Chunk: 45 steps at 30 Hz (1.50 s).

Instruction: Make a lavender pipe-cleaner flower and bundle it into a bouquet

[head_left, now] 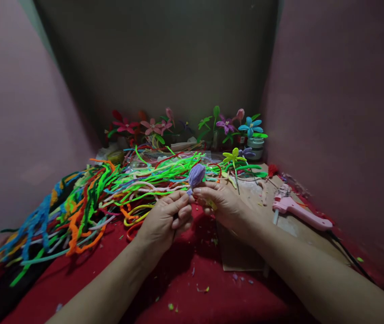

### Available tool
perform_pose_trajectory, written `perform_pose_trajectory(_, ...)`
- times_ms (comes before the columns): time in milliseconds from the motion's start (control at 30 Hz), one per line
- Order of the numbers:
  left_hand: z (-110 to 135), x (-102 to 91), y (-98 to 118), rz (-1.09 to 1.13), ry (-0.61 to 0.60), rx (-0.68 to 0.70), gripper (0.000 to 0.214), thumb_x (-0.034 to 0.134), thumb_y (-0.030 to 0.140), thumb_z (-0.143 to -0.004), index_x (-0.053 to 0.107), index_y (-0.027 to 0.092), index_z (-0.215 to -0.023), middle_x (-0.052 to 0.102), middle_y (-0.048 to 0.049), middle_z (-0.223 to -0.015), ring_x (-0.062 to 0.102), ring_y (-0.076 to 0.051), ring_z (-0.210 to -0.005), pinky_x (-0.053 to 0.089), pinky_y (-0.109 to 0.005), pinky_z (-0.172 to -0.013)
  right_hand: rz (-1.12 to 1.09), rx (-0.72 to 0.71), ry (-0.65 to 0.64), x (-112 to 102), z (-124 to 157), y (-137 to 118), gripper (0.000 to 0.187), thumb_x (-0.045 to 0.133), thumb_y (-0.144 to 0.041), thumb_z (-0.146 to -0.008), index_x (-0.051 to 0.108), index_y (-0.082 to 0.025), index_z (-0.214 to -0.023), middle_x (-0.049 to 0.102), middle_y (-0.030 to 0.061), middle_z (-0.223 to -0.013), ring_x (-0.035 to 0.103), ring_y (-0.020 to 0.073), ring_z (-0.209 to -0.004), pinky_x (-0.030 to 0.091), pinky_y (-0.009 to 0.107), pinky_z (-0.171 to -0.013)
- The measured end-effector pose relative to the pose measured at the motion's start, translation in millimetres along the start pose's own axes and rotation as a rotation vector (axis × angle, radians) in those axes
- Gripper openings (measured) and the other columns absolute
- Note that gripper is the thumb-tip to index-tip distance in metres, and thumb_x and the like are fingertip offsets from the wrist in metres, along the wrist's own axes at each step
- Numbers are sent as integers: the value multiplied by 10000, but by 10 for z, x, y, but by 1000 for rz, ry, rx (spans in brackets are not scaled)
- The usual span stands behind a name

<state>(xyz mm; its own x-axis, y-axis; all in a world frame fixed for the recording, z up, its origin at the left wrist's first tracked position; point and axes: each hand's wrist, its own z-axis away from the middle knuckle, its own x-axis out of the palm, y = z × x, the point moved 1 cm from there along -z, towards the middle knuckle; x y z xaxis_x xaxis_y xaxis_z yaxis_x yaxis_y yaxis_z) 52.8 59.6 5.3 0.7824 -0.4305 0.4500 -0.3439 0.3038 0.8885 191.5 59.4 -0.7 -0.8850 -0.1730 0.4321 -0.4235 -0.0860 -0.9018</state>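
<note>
Purple bud, base pinched by both hands, partly hides heaped pipe cleaners left of a pink glue gun.

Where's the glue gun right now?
In the head view, right side: the glue gun lies on the cardboard, to the right of the right hand.

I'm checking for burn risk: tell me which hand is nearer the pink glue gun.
Right. The right hand is left of the pink glue gun; the left hand is farther left.
</note>
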Motion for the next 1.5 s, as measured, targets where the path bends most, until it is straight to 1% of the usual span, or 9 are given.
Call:
perform_pose_trajectory(200, -33, 21, -65, 168, -123, -21, 122, 589, 230, -812, 553, 124, -763, 336, 96, -486, 134, 2, -334, 242, -107, -305, -187, 159, -119, -31, -20, 78, 202, 728, -295, -590, 629, -149, -689, 575, -26, -619, 437, 59, -501, 168, 182, -407)
perform_pose_trajectory(300, -33, 19, -61, 88, -140, -29, 147, 572, 265, -825, 551, 132, -766, 343, 96, -482, 141, -1, -330, 250, -121, -312, -186, 110, -47, -32, -22, 89, 191, 730, -277, -585, 626, -153, -686, 582, -25, -608, 450, 66, -506, 184, 191, -416)
perform_pose_trajectory(500, 21, 40, -34, -472, 122, 204, 228, 572, 389, -809, 558, 161, -814, 529, 40, -600, 432, -53, -442, 346, -167, -419, -74, -88, 73, 26, 1, 65, 146, 711, -269, -619, 643, -162, -691, 560, -43, -585, 406, 58, -477, 219, 213, -446)
perform_pose_trajectory(633, 46, 42, -52, -749, 238, 382, 174, 569, 334, -812, 573, 165, -769, 453, 59, -544, 385, -57, -453, 321, -174, -431, -72, -153, 115, 92, 48, 31, 131, 733, -240, -598, 662, -167, -680, 512, -67, -526, 318, 44, -446, 204, 222, -451)
perform_pose_trajectory(933, 14, 12, -10, -153, -11, 30, 208, 578, 346, -812, 478, 178, -742, 385, 97, -479, 200, -10, -329, 173, -134, -335, -64, -68, -44, 14, -5, 134, 234, 702, -327, -682, 681, -190, -871, 594, -8, -717, 420, 74, -549, 221, 218, -473)
perform_pose_trajectory(1067, 28, 28, -2, -151, -34, 7, 176, 562, 358, -820, 512, 190, -798, 361, 107, -474, 160, -14, -316, 176, -139, -319, -79, -96, -60, 14, -5, 138, 220, 689, -331, -699, 677, -184, -864, 584, -7, -691, 433, 81, -561, 254, 215, -494)
perform_pose_trajectory(1267, 128, 18, 169, -911, 265, 557, 235, 531, 371, -840, 643, 166, -816, 573, 3, -654, 521, -104, -584, 416, -217, -567, -20, -143, 26, 34, 40, 98, 156, 669, -322, -718, 683, -197, -810, 622, 3, -726, 457, 101, -614, 284, 227, -535)
perform_pose_trajectory(1367, 161, 20, 215, -1004, 343, 745, 177, 600, 317, -799, 647, 186, -909, 618, -18, -811, 558, -131, -701, 436, -240, -646, 13, -101, 31, 60, 70, 129, 147, 679, -316, -710, 683, -199, -800, 588, -10, -694, 452, 101, -615, 279, 233, -538)
perform_pose_trajectory(1500, 172, 52, 222, -1049, 327, 803, 53, 606, 236, -790, 635, 193, -802, 613, -3, -770, 556, -131, -711, 431, -239, -658, 49, -61, -42, 128, 129, 168, 123, 654, -295, -728, 677, -189, -786, 549, -19, -669, 399, 91, -571, 272, 249, -547)
